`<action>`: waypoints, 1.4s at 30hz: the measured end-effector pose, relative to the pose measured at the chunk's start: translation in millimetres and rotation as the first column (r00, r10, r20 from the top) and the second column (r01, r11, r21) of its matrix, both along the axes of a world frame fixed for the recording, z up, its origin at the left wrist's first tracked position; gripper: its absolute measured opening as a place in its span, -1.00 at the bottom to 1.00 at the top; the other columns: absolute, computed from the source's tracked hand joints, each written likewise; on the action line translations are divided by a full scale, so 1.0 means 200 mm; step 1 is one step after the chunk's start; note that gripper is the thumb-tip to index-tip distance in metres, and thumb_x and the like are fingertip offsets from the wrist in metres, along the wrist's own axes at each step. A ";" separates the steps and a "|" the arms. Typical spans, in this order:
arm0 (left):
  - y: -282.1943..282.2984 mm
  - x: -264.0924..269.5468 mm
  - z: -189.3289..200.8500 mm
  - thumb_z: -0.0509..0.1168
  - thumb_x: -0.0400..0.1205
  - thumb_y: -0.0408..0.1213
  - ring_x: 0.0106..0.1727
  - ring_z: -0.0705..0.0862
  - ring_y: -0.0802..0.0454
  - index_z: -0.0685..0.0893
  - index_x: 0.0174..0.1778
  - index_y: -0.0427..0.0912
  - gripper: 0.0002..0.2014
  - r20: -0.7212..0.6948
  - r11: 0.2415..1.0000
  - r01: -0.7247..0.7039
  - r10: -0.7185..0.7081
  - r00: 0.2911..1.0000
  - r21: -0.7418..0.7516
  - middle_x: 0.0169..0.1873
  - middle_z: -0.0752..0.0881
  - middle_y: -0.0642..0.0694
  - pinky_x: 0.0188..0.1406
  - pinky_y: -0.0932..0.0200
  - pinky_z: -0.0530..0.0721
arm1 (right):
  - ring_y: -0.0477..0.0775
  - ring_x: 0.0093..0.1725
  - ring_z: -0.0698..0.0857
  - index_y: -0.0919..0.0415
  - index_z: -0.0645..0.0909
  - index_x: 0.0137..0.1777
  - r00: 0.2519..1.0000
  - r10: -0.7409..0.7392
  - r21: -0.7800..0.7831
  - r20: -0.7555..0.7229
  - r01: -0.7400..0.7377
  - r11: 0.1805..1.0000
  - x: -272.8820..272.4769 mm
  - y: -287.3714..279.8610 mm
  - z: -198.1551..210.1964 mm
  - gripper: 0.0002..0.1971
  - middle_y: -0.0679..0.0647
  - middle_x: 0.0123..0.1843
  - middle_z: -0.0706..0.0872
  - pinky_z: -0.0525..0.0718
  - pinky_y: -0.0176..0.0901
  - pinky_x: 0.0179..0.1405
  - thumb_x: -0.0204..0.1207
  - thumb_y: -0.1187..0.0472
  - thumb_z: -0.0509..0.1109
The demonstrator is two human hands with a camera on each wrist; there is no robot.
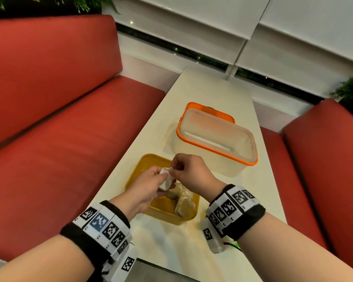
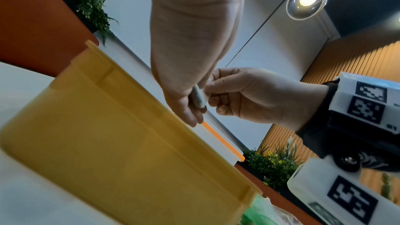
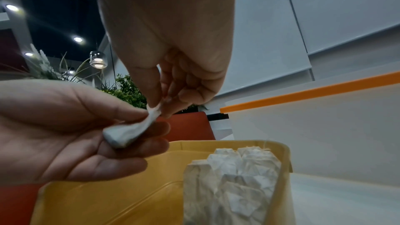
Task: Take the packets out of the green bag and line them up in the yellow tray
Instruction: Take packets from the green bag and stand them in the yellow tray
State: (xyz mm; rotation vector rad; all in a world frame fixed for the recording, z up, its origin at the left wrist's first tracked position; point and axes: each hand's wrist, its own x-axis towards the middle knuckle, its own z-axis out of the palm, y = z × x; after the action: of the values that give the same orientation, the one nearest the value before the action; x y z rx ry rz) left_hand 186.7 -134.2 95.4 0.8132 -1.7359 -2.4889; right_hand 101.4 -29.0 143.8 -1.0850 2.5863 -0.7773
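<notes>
Left hand (image 1: 149, 185): palm up above the yellow tray (image 1: 140, 166), fingers loosely curled under one white packet (image 1: 167, 178) and cradling it. Seen in right wrist view with the packet (image 3: 127, 132) lying across the fingers (image 3: 138, 145).

Right hand (image 1: 190, 171): thumb and forefinger pinching the upper corner of the same packet, remaining fingers curled. Pinch confirmed in right wrist view at the twisted top end (image 3: 154, 109). In left wrist view, packet (image 2: 199, 98) seen edge-on between both hands, right hand (image 2: 249, 95) on its far side.

Packet position: held in the air over the tray, not touching it.

Yellow tray: on the white desk (image 1: 212, 88), near the front edge. Placed packets (image 1: 184, 200) grouped at the right end, standing side by side against the end wall; close view in right wrist frame (image 3: 233, 177). Left part of tray floor bare.

Green bag (image 2: 257, 211): small portion visible in left wrist view, just beside the near corner of the tray. Contents not discernible.

Clear bin with orange rim (image 1: 216, 139): on the desk beyond the tray, just apart from it.

Red bench seats (image 1: 69, 119): on both sides of the desk.
</notes>
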 end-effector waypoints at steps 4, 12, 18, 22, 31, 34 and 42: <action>0.00 0.00 0.00 0.14 0.73 -0.34 -0.11 0.76 -0.07 0.53 -0.07 -0.17 -0.90 -0.003 1.000 0.010 -0.010 1.000 -0.017 -0.08 0.73 -0.22 -0.13 0.08 0.69 | 0.08 -0.27 0.65 0.17 0.62 -0.17 0.998 0.038 0.022 -0.056 -0.037 0.999 0.02 0.00 -0.02 -0.97 0.05 -0.31 0.69 0.62 -0.06 -0.29 0.43 0.28 0.36; -0.02 0.02 -0.05 0.28 0.62 -0.34 -0.14 0.58 -0.01 0.61 -0.06 -0.05 -0.91 0.056 0.981 0.031 -0.021 0.998 -0.193 -0.20 0.68 -0.14 -0.06 0.05 0.51 | 0.02 -0.26 0.52 0.19 0.67 -0.13 0.999 0.052 0.200 -0.014 -0.048 0.979 -0.01 0.01 -0.07 -0.90 -0.05 -0.35 0.56 0.43 -0.24 -0.40 0.43 0.31 0.33; -0.04 0.03 -0.06 0.32 0.61 -0.33 0.14 0.69 -0.05 0.62 -0.08 -0.03 -0.91 0.073 0.972 0.041 -0.024 0.997 -0.233 0.00 0.74 -0.15 0.14 0.03 0.61 | 0.12 -0.15 0.61 0.10 0.62 -0.18 0.999 0.024 0.374 -0.039 -0.008 0.927 -0.03 0.02 -0.17 -0.90 0.09 -0.15 0.71 0.54 -0.15 -0.24 0.41 0.29 0.30; -0.04 0.03 -0.06 0.30 0.62 -0.35 0.13 0.70 -0.01 0.61 -0.09 -0.05 -0.91 0.064 0.976 0.039 -0.025 0.998 -0.216 0.05 0.73 -0.15 0.16 0.06 0.60 | 0.13 -0.13 0.58 0.08 0.59 -0.12 0.995 0.017 0.475 -0.100 0.033 0.879 -0.04 0.02 -0.19 -0.87 0.02 -0.17 0.64 0.55 -0.04 -0.09 0.42 0.27 0.24; -0.04 0.02 -0.05 0.32 0.61 -0.36 0.11 0.71 -0.01 0.61 -0.08 -0.09 -0.93 0.059 0.982 0.031 -0.020 0.998 -0.187 0.02 0.72 -0.13 0.19 0.07 0.59 | 0.16 -0.02 0.61 0.07 0.62 -0.05 0.980 0.059 0.562 -0.190 0.059 0.825 -0.04 0.02 -0.21 -0.81 0.01 -0.16 0.64 0.43 0.03 0.02 0.46 0.28 0.20; -0.05 0.02 -0.05 0.32 0.61 -0.36 0.10 0.71 0.01 0.61 -0.07 -0.09 -0.92 0.054 0.982 0.033 -0.024 0.998 -0.186 0.00 0.72 -0.12 0.18 0.08 0.59 | 0.15 -0.01 0.61 0.06 0.62 -0.05 0.977 0.063 0.569 -0.204 0.066 0.820 -0.04 0.03 -0.20 -0.82 0.01 -0.14 0.66 0.37 0.00 -0.02 0.46 0.25 0.22; -0.08 0.04 -0.03 0.31 0.62 -0.35 0.11 0.72 -0.01 0.61 -0.04 -0.12 -0.94 0.013 0.977 0.023 -0.020 1.000 -0.213 0.02 0.74 -0.17 0.07 0.16 0.64 | 0.05 -0.13 0.61 -0.01 0.58 -0.16 0.985 -0.135 0.298 -0.111 0.163 0.941 -0.01 0.23 0.09 -0.94 -0.06 -0.20 0.68 0.49 -0.07 -0.10 0.42 0.09 0.41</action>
State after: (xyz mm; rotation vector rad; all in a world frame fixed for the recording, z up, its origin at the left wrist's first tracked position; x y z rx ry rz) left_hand 194.7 -150.2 90.3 0.7949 -1.9809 -2.2608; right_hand 100.4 16.6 161.6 -0.8563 2.7686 -0.3419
